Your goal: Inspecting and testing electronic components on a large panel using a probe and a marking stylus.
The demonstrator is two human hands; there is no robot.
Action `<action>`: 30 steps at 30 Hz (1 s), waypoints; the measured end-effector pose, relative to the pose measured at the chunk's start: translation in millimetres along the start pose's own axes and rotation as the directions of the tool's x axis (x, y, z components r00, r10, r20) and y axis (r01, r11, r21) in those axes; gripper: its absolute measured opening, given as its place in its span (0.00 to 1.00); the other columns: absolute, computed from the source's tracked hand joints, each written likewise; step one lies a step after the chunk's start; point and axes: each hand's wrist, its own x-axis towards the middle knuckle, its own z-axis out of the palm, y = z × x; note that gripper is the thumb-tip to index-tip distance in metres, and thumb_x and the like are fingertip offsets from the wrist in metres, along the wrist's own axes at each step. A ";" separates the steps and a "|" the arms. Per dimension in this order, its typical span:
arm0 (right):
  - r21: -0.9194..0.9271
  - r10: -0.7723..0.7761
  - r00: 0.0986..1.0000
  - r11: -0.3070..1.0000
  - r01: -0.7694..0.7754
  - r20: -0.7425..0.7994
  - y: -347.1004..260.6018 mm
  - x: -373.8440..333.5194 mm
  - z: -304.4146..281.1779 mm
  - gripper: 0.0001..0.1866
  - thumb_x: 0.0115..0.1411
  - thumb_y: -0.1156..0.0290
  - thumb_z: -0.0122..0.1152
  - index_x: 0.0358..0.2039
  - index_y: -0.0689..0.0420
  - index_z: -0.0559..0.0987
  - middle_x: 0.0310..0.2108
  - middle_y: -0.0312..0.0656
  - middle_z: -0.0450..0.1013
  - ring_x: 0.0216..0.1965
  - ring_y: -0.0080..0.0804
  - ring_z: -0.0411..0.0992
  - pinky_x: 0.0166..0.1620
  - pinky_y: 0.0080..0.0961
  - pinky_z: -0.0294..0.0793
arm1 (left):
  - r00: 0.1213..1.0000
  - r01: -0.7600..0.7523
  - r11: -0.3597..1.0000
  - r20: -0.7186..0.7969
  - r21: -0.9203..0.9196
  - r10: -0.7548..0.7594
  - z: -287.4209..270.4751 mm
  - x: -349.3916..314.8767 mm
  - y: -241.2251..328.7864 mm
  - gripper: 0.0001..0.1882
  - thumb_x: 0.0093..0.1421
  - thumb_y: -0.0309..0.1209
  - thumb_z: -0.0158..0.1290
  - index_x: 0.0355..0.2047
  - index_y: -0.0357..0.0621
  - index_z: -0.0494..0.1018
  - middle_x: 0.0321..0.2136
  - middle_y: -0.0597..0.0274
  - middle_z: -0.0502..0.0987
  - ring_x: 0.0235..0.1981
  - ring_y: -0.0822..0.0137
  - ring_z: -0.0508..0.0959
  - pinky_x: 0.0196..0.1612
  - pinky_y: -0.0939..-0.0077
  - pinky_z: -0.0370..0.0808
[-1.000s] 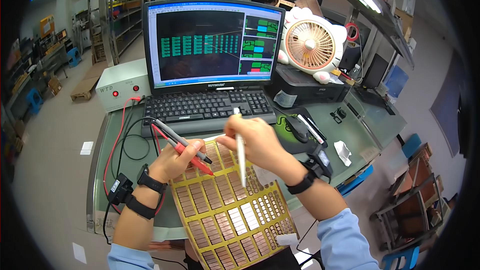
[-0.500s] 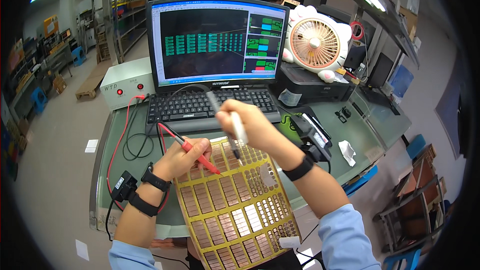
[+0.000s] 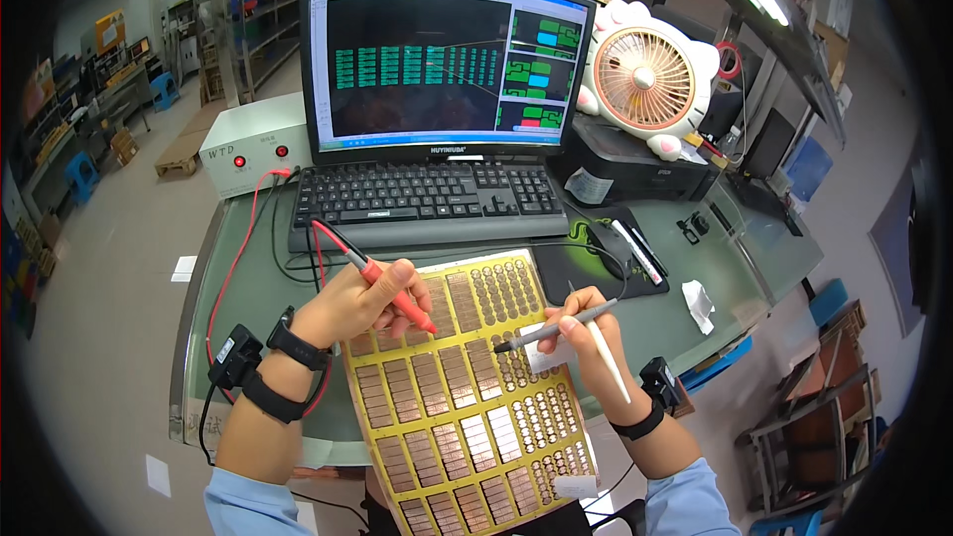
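Observation:
A yellow circuit board panel (image 3: 422, 417) with rows of copper-coloured rectangles and small round pads lies tilted in front of me, its lower end over my lap. My left hand (image 3: 362, 303) is closed round a red test probe (image 3: 402, 308), whose tip points down at the panel's upper middle. In my right hand (image 3: 588, 337) are a grey test probe (image 3: 556, 331) and a slim white pen-like stick (image 3: 608, 362). The grey probe's dark tip is over the round pads; I cannot tell whether it touches. Partly under my right fingers, a white paper piece (image 3: 541, 357) lies on the panel.
Behind the panel stand a black keyboard (image 3: 427, 194) and a monitor (image 3: 422, 119) showing a green layout. A white box with red sockets (image 3: 253, 144) is at left. To the right are a mouse (image 3: 608, 243), a printer (image 3: 635, 174), a fan (image 3: 643, 79) and crumpled paper (image 3: 698, 308).
My right hand has moved down and right from above the panel's top edge to its right side, with the probe and white stick. The left hand stays nearly in place. The view has shifted slightly.

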 end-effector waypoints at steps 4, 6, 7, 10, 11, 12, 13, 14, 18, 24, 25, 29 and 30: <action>0.015 -0.043 0.998 0.999 0.042 0.039 1.7 -4.7 6.7 0.09 0.66 0.69 0.52 0.39 0.56 0.63 0.33 0.40 0.72 0.35 0.22 0.75 0.42 0.19 0.74 | 0.997 -0.019 0.994 0.072 -0.105 0.026 -3.3 2.1 -2.0 0.36 0.66 0.60 0.36 0.34 0.38 0.78 0.19 0.62 0.78 0.16 0.80 0.69 0.19 0.85 0.64; -0.008 -0.052 0.999 0.999 0.052 -0.002 3.5 -7.0 8.4 0.09 0.66 0.69 0.52 0.40 0.57 0.63 0.35 0.41 0.72 0.36 0.23 0.75 0.42 0.20 0.74 | 0.996 -0.010 0.984 0.086 -0.180 0.026 -1.2 3.1 3.8 0.28 0.68 0.53 0.42 0.34 0.39 0.78 0.21 0.62 0.79 0.18 0.80 0.71 0.20 0.86 0.66; -0.007 -0.050 0.999 0.999 0.050 -0.003 7.1 -9.1 9.8 0.09 0.66 0.69 0.52 0.40 0.57 0.63 0.35 0.41 0.72 0.36 0.23 0.75 0.42 0.20 0.74 | 0.997 0.019 0.991 0.077 -0.131 -0.009 2.0 4.0 8.3 0.23 0.66 0.48 0.47 0.34 0.38 0.78 0.22 0.61 0.80 0.19 0.79 0.73 0.21 0.86 0.67; 0.126 0.024 1.000 0.992 -0.022 -0.012 15.8 -13.2 12.1 0.09 0.67 0.69 0.52 0.40 0.57 0.63 0.35 0.42 0.72 0.36 0.24 0.75 0.43 0.20 0.74 | 0.993 0.093 0.991 0.087 -0.099 -0.084 3.2 4.3 12.9 0.14 0.62 0.38 0.55 0.33 0.37 0.77 0.25 0.60 0.80 0.22 0.78 0.76 0.22 0.86 0.70; 0.118 0.015 1.000 0.993 -0.014 -0.002 16.6 -13.8 12.0 0.09 0.66 0.69 0.52 0.40 0.57 0.62 0.35 0.42 0.72 0.37 0.24 0.75 0.43 0.21 0.75 | 0.987 0.135 0.984 0.105 -0.115 -0.123 3.2 3.9 12.4 0.10 0.59 0.33 0.59 0.33 0.37 0.76 0.26 0.61 0.81 0.24 0.77 0.78 0.23 0.86 0.71; 0.110 0.005 1.000 0.994 -0.006 0.008 17.3 -14.4 11.8 0.09 0.66 0.69 0.51 0.41 0.57 0.62 0.35 0.42 0.72 0.37 0.25 0.75 0.43 0.21 0.75 | 0.986 0.138 0.984 0.106 -0.117 -0.126 3.8 3.8 9.9 0.10 0.59 0.33 0.59 0.33 0.37 0.76 0.26 0.61 0.81 0.24 0.77 0.78 0.23 0.86 0.71; 0.111 0.007 1.000 0.994 -0.008 0.008 16.9 -14.5 12.2 0.09 0.66 0.69 0.51 0.41 0.57 0.62 0.35 0.42 0.72 0.37 0.25 0.75 0.43 0.21 0.75 | 0.992 0.085 0.993 0.098 -0.079 -0.078 4.0 4.2 6.5 0.11 0.58 0.34 0.60 0.32 0.38 0.75 0.27 0.61 0.81 0.25 0.76 0.79 0.23 0.85 0.71; 0.081 0.002 1.000 0.997 -0.004 0.021 16.0 -14.7 12.7 0.09 0.66 0.70 0.51 0.41 0.57 0.62 0.35 0.42 0.72 0.37 0.24 0.75 0.43 0.22 0.75 | 0.995 0.032 0.999 0.092 -0.041 -0.028 4.1 4.3 4.5 0.11 0.56 0.35 0.62 0.31 0.40 0.74 0.28 0.61 0.81 0.26 0.76 0.80 0.24 0.85 0.72; 0.023 -0.012 0.998 1.000 0.010 0.057 17.7 -14.3 13.3 0.09 0.66 0.72 0.50 0.41 0.59 0.62 0.35 0.42 0.71 0.37 0.23 0.74 0.43 0.22 0.74 | 0.993 0.036 0.999 0.110 -0.002 -0.035 7.2 3.9 13.4 0.13 0.54 0.37 0.63 0.28 0.42 0.73 0.27 0.63 0.80 0.25 0.77 0.78 0.25 0.85 0.71; -0.004 0.001 0.998 1.000 -0.001 0.063 17.5 -15.6 15.3 0.09 0.66 0.72 0.50 0.41 0.59 0.61 0.35 0.41 0.71 0.37 0.22 0.73 0.42 0.21 0.74 | 0.980 -0.029 0.987 0.201 0.159 -0.003 10.1 5.1 12.7 0.12 0.55 0.38 0.60 0.28 0.42 0.73 0.24 0.67 0.79 0.24 0.76 0.76 0.28 0.82 0.71; -0.005 0.002 0.998 1.000 -0.002 0.063 17.6 -15.7 15.2 0.09 0.66 0.72 0.50 0.41 0.59 0.61 0.35 0.41 0.71 0.37 0.22 0.73 0.42 0.21 0.74 | 0.979 -0.036 0.988 0.205 0.153 0.004 10.5 5.2 11.4 0.12 0.55 0.38 0.60 0.28 0.42 0.73 0.23 0.67 0.78 0.23 0.76 0.76 0.27 0.82 0.70; -0.009 -0.009 0.998 1.000 0.010 0.065 18.8 -15.9 15.3 0.09 0.66 0.71 0.50 0.41 0.59 0.62 0.36 0.41 0.71 0.37 0.22 0.74 0.42 0.21 0.74 | 0.976 -0.095 0.979 0.208 0.178 0.057 10.9 6.5 5.3 0.12 0.54 0.38 0.59 0.28 0.43 0.73 0.19 0.66 0.78 0.21 0.76 0.75 0.26 0.82 0.69; -0.005 -0.014 0.998 1.000 0.014 0.066 19.0 -15.8 15.5 0.09 0.66 0.71 0.50 0.41 0.59 0.62 0.35 0.41 0.71 0.37 0.22 0.74 0.42 0.21 0.74 | 0.976 -0.095 0.980 0.208 0.177 0.057 11.2 6.8 4.2 0.12 0.54 0.38 0.59 0.28 0.43 0.73 0.19 0.66 0.78 0.21 0.76 0.75 0.26 0.82 0.69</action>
